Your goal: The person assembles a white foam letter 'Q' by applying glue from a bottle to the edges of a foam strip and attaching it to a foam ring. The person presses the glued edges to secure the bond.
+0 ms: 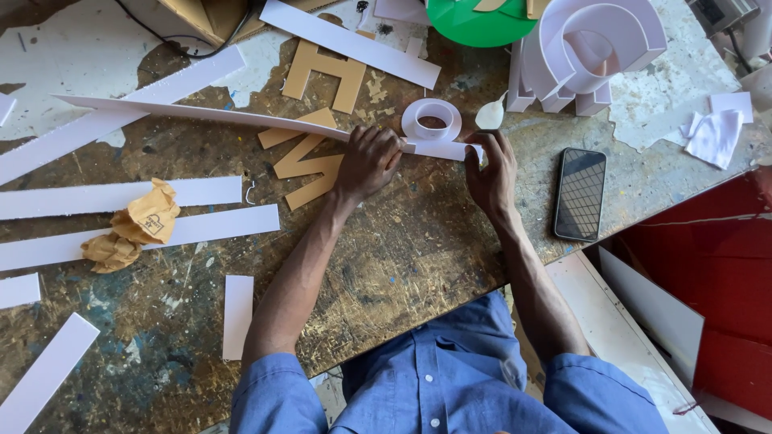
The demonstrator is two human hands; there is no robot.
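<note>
A long white plastic strip [241,116] is being gripped by the left hand [368,161] and the right hand [492,173]. Its end is being bent over the scuffed wooden worktop [402,257]. A steady pinch is probably being called for next.

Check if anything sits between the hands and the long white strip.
Nothing visible does. The left hand and right hand both already grip the long white strip near its right end, just below the roll of tape.
</note>
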